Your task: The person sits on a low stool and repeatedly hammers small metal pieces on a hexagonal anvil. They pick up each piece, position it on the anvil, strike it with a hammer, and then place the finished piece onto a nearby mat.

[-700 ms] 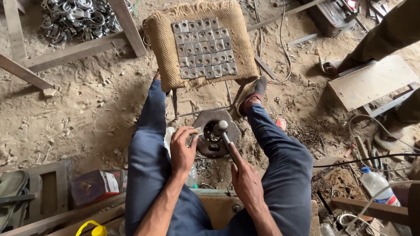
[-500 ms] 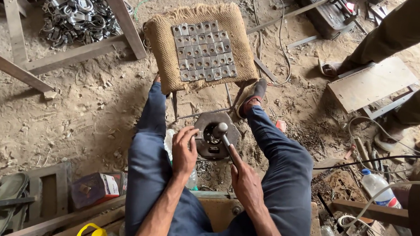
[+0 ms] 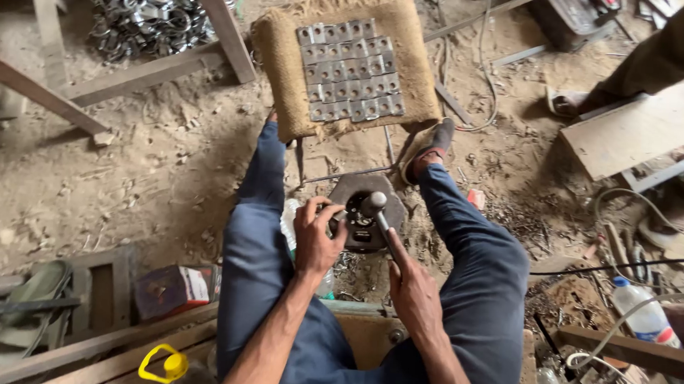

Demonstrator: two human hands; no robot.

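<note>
Working: you sit astride a round dark metal block (image 3: 362,221) on the dirt floor, both hands at it.
Right hand: your right hand (image 3: 413,291) is clenched around the handle of a steel-headed hammer (image 3: 374,206), whose head sits directly above the block, just ahead of your knuckles.
Left hand: your left hand (image 3: 317,236) pinches a small metal piece at the block's left edge, right beside the hammer head; the piece itself is too hidden by your fingers to describe.
Done so far: a batch of flat grey punched metal plates (image 3: 352,70) lies in neat rows on the burlap-covered cushion (image 3: 287,46), well beyond your grip, past your feet. By my reading these are finished pieces.
Left to do: I judge the piece under your fingers is unfinished, with the hammer poised over it. How many blanks remain cannot be told.
Nearby: a heap of shiny metal rings (image 3: 144,6) far off to your left front.
</note>
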